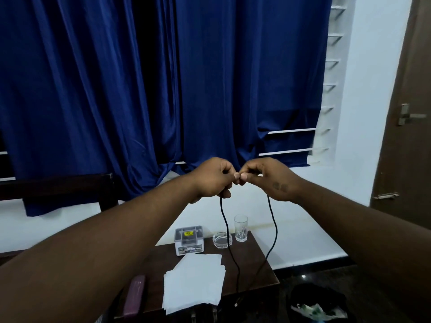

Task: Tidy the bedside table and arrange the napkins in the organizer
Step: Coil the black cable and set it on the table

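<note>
Both hands are raised in front of the blue curtain, fingertips touching. My left hand [214,178] and my right hand [268,177] each pinch a thin black cable [227,231]. Two strands of it hang down in a loop to the dark bedside table [256,271], and its plug end dangles past the front edge. A stack of white napkins [194,283] lies fanned on the table. Behind the napkins stands a small grey organizer box [189,241] with compartments.
A glass ashtray [222,240] and a clear drinking glass [240,228] stand at the table's back edge. A maroon flat object [134,294] lies at the left. A dark bin with litter [319,304] sits on the floor to the right, near a brown door [410,113].
</note>
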`<state>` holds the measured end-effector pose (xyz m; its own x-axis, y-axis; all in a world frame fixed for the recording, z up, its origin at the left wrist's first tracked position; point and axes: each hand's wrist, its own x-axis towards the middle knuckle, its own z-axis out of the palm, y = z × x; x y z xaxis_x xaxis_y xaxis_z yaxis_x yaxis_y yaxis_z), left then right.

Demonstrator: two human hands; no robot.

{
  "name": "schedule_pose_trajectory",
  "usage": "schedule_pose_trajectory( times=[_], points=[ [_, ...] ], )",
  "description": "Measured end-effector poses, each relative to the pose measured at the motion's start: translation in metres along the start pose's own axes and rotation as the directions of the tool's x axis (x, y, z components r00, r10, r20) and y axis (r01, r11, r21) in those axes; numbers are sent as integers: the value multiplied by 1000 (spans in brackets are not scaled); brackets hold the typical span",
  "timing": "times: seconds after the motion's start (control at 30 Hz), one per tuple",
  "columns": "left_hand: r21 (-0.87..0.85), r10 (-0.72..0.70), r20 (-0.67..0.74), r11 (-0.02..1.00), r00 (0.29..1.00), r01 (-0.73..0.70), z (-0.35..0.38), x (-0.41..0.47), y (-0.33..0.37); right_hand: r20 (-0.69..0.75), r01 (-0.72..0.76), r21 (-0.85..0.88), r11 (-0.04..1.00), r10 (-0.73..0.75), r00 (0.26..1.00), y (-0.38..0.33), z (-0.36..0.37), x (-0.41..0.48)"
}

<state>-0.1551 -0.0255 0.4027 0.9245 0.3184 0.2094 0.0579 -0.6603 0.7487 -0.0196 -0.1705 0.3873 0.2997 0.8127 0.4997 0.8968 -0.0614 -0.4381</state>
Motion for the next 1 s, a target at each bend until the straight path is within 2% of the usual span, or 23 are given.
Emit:
schedule_pose_trajectory(
  times=[0.2,0.37,0.5,0.6,0.77,1.0],
  points=[
    [10,-11,-24,1000,1000,11,-4,1,-8,-34,-81,-20,997,80,996,12,-5,-7],
    [13,-7,-1,1000,1000,7,1,3,-4,-8,-7,30,1000,7,1000,-3,4,-2],
    [-5,-7,-4,1000,1000,7,-1,1,-7,-54,-44,-41,998,42,998,10,-2,-4],
    [4,-6,-17,1000,1000,6,-2,1,-10,-52,-81,-4,997,80,995,14,-3,-6],
    [-1,5,-3,1000,1000,-5,4,3,-7,5,-14,25,1000,14,1000,0,6,-3],
    [0,-17,-25,1000,1000,17,-1,0,-8,-7,-54,-53,997,54,999,10,-1,-4]
  ],
)
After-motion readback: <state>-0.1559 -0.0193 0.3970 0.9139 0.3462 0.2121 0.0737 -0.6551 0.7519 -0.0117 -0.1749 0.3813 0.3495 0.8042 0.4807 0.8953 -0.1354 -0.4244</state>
